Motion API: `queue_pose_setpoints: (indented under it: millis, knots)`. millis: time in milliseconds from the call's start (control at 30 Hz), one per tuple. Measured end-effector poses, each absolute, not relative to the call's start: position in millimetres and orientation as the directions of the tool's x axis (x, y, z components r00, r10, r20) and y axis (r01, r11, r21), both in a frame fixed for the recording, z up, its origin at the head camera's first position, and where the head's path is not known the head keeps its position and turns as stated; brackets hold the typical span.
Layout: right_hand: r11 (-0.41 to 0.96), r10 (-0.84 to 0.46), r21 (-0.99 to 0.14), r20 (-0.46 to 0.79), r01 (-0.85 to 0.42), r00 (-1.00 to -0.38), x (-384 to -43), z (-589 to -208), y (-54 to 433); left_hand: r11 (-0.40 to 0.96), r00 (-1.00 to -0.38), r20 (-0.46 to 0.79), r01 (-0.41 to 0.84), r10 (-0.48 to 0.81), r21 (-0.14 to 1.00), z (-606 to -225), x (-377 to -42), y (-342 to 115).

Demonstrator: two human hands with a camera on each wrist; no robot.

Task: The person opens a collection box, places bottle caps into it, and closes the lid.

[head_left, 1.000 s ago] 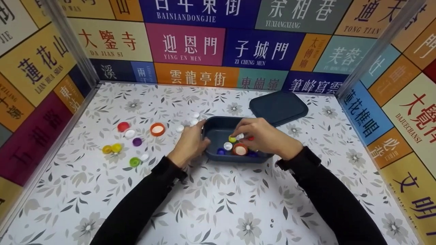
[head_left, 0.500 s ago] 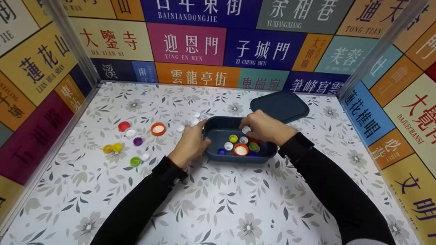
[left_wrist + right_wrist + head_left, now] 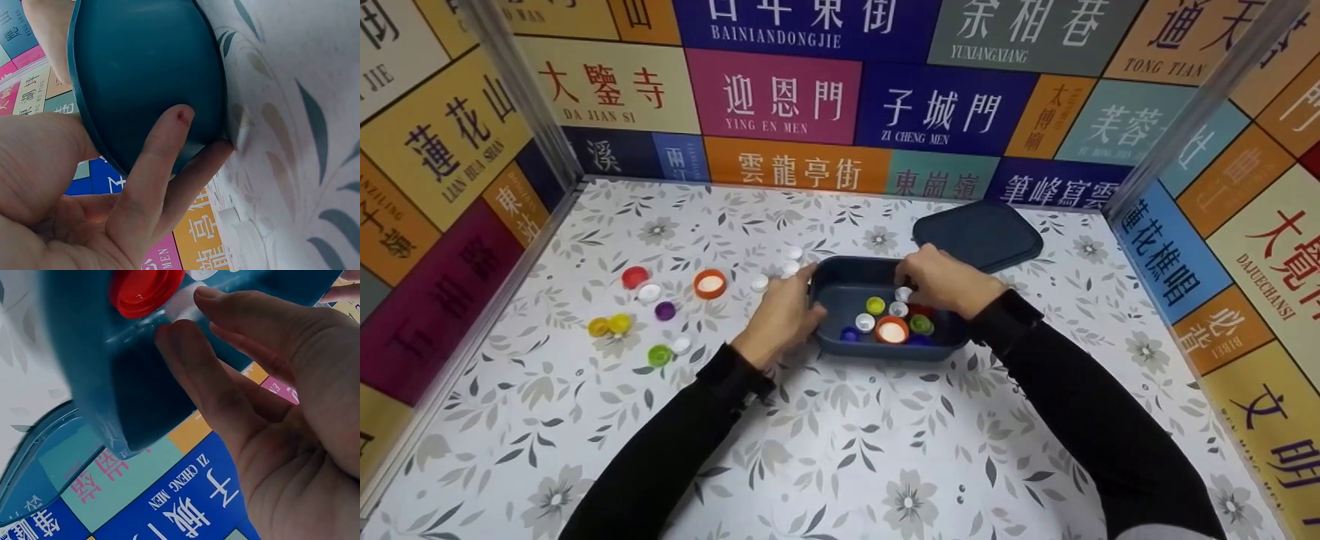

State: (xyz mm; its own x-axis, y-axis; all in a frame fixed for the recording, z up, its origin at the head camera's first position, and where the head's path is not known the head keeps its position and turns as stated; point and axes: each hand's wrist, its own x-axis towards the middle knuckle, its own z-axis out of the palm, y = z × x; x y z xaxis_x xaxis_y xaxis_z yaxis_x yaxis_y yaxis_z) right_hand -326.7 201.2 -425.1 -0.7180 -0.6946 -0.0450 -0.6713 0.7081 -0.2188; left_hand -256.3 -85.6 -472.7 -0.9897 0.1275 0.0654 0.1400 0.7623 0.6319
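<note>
A dark blue plastic box (image 3: 840,296) stands mid-table with several bottle caps inside. My left hand (image 3: 781,319) grips its left end, thumb at the rim and fingers (image 3: 154,152) against the outer wall in the left wrist view. Over the back right part of the box, my right hand (image 3: 949,281) pinches a white bottle cap (image 3: 183,302) low inside, between thumb and fingertips. A red cap (image 3: 147,291) lies beside it. Toward the front are an orange-rimmed cap (image 3: 892,330), a yellow-green cap (image 3: 875,305), a green cap (image 3: 921,323) and a blue cap (image 3: 850,334).
Behind the box, to the right, lies its dark lid (image 3: 979,234). On the table's left are loose caps: red (image 3: 634,277), orange (image 3: 709,283), purple (image 3: 665,310), yellow (image 3: 619,323), green (image 3: 659,355) and several white ones. Printed panels (image 3: 780,97) wall the back and sides.
My right hand has moved from the middle of the box to its back right and lowered a white cap there, uncovering caps beneath. The left hand keeps its grip on the box.
</note>
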Motion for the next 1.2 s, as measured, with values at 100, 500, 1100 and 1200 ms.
queue_pose_setpoints:
  millis: [100, 500, 1100, 1200]
  knots:
    - [0.710, -0.691, -0.229, -0.042, -0.666, -0.722, -327, -425, 203, 0.762, -0.989, 0.067, 0.142, 0.128, 0.632, -472, -256, -86]
    - [0.715, -0.639, -0.369, -0.001, -0.594, -0.769, -320, -413, 228, 0.756, -0.982, 0.114, 0.187, 0.149, 0.628, -473, -255, -85]
    - [0.788, -0.316, -0.539, 0.062, -0.298, -0.947, -292, -418, 262, 0.748, -0.979, 0.145, 0.205, 0.146, 0.632, -475, -254, -87]
    - [0.792, -0.267, -0.566, 0.015, -0.228, -0.964, -285, -427, 266, 0.752, -0.980, 0.142, 0.200, 0.142, 0.628, -476, -254, -86]
